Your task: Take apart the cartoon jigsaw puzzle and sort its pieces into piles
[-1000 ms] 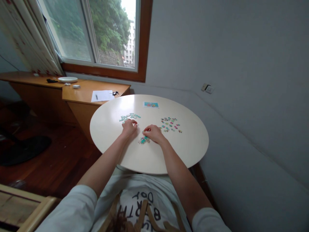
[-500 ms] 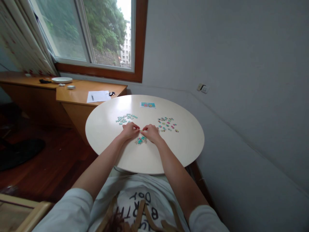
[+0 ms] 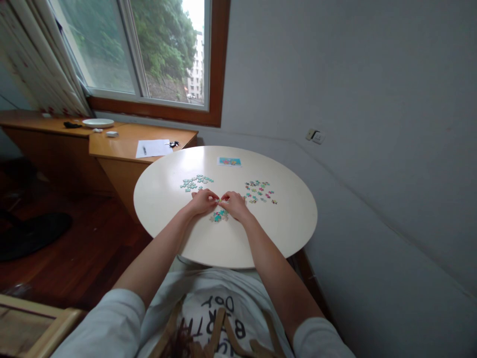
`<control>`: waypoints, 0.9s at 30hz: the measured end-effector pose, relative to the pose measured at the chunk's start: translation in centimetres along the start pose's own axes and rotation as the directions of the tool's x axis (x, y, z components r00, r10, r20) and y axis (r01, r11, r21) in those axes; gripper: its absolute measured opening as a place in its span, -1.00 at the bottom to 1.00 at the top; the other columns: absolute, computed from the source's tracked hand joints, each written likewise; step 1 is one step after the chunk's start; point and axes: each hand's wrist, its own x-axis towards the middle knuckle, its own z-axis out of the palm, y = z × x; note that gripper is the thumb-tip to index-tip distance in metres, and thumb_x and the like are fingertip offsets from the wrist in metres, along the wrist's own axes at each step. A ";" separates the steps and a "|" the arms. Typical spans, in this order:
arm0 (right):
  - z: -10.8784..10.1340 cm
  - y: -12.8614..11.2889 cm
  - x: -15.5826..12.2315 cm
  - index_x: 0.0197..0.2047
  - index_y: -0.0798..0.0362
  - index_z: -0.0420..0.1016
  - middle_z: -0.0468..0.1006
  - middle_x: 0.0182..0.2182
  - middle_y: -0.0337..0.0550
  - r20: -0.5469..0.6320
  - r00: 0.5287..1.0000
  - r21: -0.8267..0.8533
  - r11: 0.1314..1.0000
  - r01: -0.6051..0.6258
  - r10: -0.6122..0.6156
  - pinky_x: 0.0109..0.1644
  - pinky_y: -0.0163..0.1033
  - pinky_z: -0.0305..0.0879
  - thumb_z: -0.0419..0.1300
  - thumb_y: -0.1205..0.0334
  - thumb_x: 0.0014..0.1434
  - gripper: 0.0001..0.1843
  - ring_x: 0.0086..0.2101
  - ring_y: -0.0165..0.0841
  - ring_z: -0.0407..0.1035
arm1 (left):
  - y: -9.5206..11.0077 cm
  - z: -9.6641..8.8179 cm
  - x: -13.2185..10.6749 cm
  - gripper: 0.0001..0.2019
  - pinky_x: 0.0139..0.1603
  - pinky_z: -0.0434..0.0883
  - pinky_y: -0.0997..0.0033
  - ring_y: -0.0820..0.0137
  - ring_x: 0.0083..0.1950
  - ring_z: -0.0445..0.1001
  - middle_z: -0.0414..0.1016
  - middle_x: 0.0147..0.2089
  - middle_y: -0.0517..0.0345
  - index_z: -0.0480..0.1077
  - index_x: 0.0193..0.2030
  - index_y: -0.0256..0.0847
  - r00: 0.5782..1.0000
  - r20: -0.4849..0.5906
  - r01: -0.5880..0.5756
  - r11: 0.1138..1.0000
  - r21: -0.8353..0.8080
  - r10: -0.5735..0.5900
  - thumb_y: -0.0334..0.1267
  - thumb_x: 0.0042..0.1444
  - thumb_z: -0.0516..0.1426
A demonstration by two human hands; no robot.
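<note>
My left hand point(image 3: 202, 202) and my right hand point(image 3: 233, 204) meet fingertip to fingertip over the middle of a round cream table point(image 3: 294, 233). Both pinch a small jigsaw piece point(image 3: 219, 200) between them; it is too small to tell which hand really holds it. Just below the hands lies a small joined cluster of teal pieces point(image 3: 219, 216). A loose pile of teal pieces point(image 3: 194, 182) lies to the left, and a scatter of mixed-colour pieces point(image 3: 259, 192) to the right. A small picture card point(image 3: 229, 161) lies at the table's far side.
A wooden desk point(image 3: 122, 149) stands left of the table under a window, with a sheet of paper point(image 3: 152, 148), a white plate point(image 3: 98, 122) and small items on it. Grey walls close the right side. A wooden frame point(image 3: 40, 323) sits at the lower left.
My left hand moved right from near the teal pile, and my right hand moved slightly up, so that the fingertips now touch above the joined cluster.
</note>
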 end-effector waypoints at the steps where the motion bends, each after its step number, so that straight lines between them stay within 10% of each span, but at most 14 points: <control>1: 0.0 0.0 0.0 -0.31 0.01 0.50 0.54 -0.27 -0.18 -0.005 1.000 0.016 1.000 -0.001 0.001 -0.02 -0.13 0.13 0.27 0.13 -0.01 -0.81 -0.18 -0.29 0.36 | 0.0 0.0 0.0 -0.79 0.00 0.18 0.14 0.21 -0.18 0.43 0.54 -0.26 0.04 0.57 -0.31 -0.18 1.000 0.003 0.006 1.000 -0.004 -0.006 -0.23 -0.07 0.14; 12: 0.6 -0.1 0.0 -0.43 0.04 0.45 0.54 -0.45 -0.28 -0.098 0.995 0.303 0.952 0.041 -0.012 -0.12 -0.26 0.26 0.23 0.30 -0.02 -0.98 -0.36 -0.42 0.41 | 0.0 0.2 0.1 -0.85 -0.17 0.30 0.28 0.34 -0.35 0.40 0.51 -0.46 0.16 0.49 -0.48 -0.21 0.997 -0.062 0.027 0.977 -0.213 -0.041 -0.20 -0.15 0.15; 19: 0.9 0.4 0.9 -0.33 0.09 0.44 0.56 -0.42 -0.21 -0.154 0.987 0.544 0.837 0.053 0.038 -0.27 -0.34 0.33 0.12 0.36 0.00 -0.88 -0.38 -0.41 0.43 | -0.1 0.4 0.5 -0.81 -0.32 0.32 0.39 0.41 -0.43 0.41 0.49 -0.50 0.12 0.40 -0.53 -0.27 0.990 -0.087 0.030 0.778 -0.628 -0.109 -0.17 -0.23 0.22; 27: 1.2 0.6 1.0 -0.38 0.10 0.47 0.58 -0.42 -0.15 -0.107 0.994 0.566 0.823 0.053 0.010 -0.27 -0.31 0.36 0.09 0.23 0.07 -0.83 -0.38 -0.40 0.45 | 0.2 -0.1 0.3 -0.74 -0.26 0.34 0.37 0.37 -0.35 0.45 0.52 -0.44 0.07 0.41 -0.49 -0.26 0.981 -0.081 0.060 0.677 -0.733 -0.175 -0.12 -0.28 0.26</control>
